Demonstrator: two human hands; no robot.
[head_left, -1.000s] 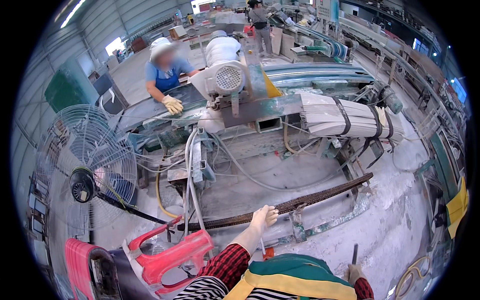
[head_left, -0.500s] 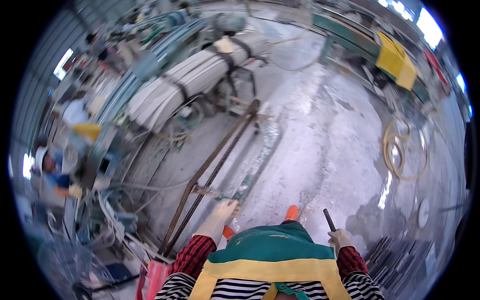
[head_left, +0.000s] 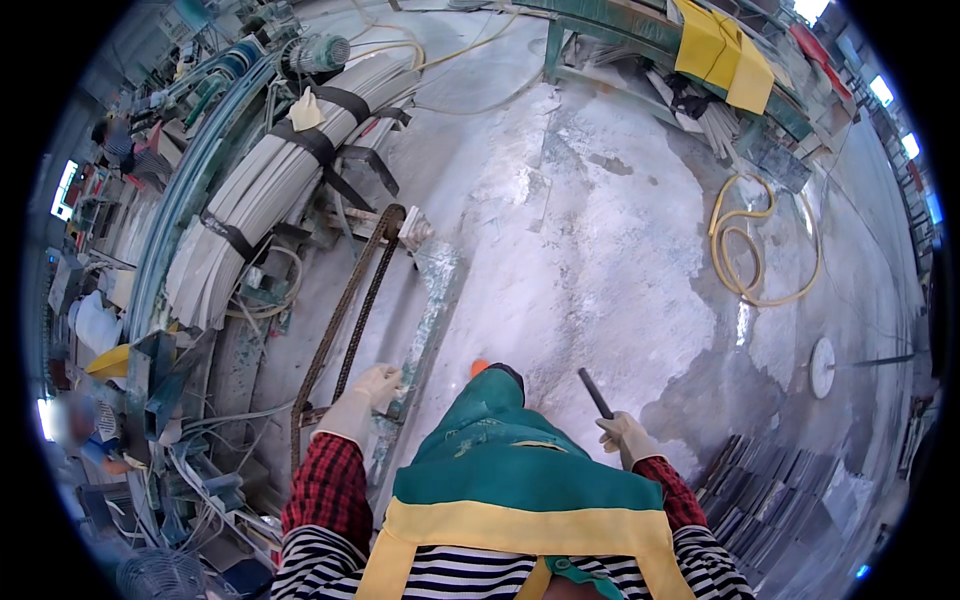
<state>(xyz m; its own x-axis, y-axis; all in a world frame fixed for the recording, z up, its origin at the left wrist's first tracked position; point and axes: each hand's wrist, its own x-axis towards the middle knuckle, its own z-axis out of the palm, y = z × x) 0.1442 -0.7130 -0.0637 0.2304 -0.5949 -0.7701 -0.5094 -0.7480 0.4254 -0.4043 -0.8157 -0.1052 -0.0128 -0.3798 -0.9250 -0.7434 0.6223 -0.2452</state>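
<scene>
My right hand [head_left: 628, 438], in a pale glove, is closed round the lower end of a short dark rod [head_left: 594, 391]. The rod leans up and to the left over the floor. My left hand [head_left: 366, 398], gloved too, hangs just right of a long loop of drive chain [head_left: 341, 330]. Its fingers look loosely apart with nothing seen in them. Beneath that hand runs a worn green metal rail [head_left: 430, 300]; whether the glove touches it I cannot tell. A green apron [head_left: 520, 485] covers my front, and one orange boot tip [head_left: 479, 367] shows ahead.
Strapped pale strips [head_left: 270, 180] lie in a long bundle at the left, beside machinery. A coiled yellow hose [head_left: 740, 265] rests on the wet floor at right. Stacked grey slats [head_left: 770, 490] are at lower right. Yellow sheeting [head_left: 715, 55] drapes a far bench. A co-worker [head_left: 95, 430] is far left.
My view has shifted, so the chain and bundle sit further left. My legs have stepped; one boot now shows. My right hand still holds the rod, which has come nearer my middle.
</scene>
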